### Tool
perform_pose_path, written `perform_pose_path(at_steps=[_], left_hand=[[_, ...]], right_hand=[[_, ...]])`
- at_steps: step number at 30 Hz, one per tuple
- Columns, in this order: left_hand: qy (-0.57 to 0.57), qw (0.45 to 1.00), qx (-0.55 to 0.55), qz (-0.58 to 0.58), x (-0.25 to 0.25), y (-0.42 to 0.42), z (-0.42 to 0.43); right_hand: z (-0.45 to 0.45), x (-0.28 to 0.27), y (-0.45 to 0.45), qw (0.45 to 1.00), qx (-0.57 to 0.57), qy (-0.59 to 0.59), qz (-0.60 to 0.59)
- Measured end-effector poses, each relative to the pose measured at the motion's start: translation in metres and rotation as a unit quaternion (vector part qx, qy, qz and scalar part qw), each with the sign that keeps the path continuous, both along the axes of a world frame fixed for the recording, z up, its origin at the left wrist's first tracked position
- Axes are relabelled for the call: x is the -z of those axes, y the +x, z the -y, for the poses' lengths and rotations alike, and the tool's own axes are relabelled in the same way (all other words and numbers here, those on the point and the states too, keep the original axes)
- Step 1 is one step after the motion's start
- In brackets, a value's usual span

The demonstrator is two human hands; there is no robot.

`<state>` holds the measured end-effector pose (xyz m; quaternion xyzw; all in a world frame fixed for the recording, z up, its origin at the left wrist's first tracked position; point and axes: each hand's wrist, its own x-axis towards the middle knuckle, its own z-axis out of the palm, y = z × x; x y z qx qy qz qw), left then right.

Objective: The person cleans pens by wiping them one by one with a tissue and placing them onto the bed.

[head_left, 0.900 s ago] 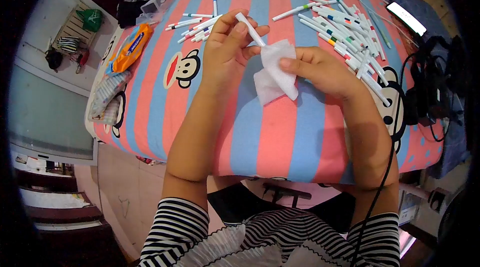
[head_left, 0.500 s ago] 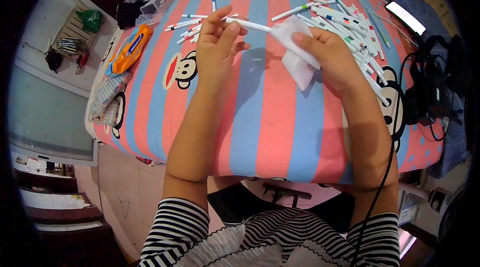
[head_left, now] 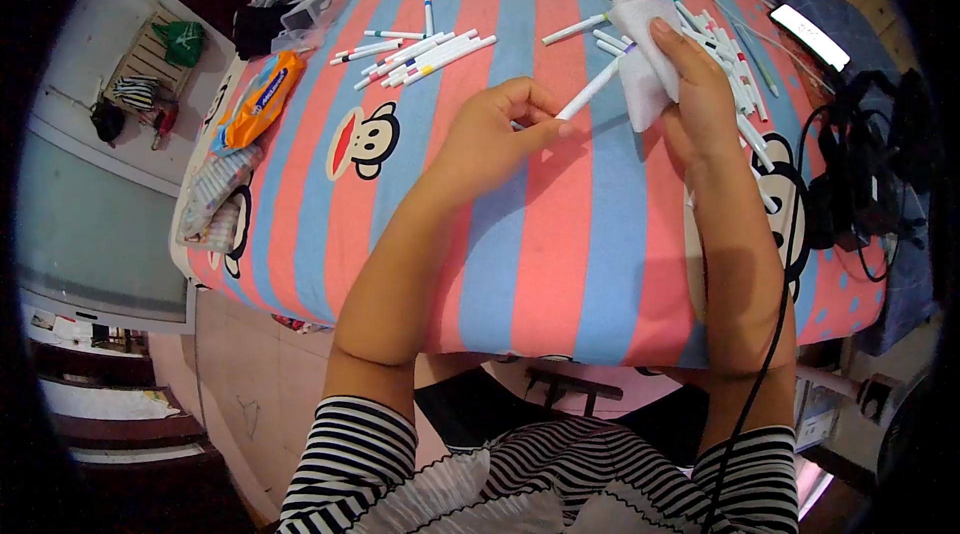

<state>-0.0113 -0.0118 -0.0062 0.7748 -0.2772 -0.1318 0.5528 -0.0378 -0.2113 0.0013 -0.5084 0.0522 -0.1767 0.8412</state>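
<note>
Left hand [head_left: 515,124] — low, pinching marker [head_left: 590,89]

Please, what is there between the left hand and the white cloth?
A white marker spans it, from the left hand to the white cloth in the right hand; the head view shows this.

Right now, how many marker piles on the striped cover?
2: a smaller pile on the left, a larger pile on the right, partly hidden behind the white cloth and right hand.
</note>
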Motion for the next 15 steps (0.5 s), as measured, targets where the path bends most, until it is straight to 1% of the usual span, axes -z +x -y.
perform_pose_path(at_steps=[3,6,10,15], left_hand=[[-0.016,0.999,-0.03,-0.016,-0.005,-0.002,-0.0006],[-0.026,0.999,-0.028,0.001,-0.006,0.0003,-0.0029],[-0.033,0.999,-0.003,-0.011,-0.0056,0.0002,-0.0033],[-0.085,0.996,0.002,-0.025,-0.0048,0.0005,-0.004]], right_hand=[[0.0027,0.0011,0.0008,1.0,0.012,-0.005,0.007],[0.0063,0.0028,0.0039,1.0,0.011,-0.003,0.007],[0.0052,0.0047,0.005,0.999,0.022,-0.019,-0.011],[0.0038,0.0034,0.0024,0.995,0.02,-0.084,-0.045]])
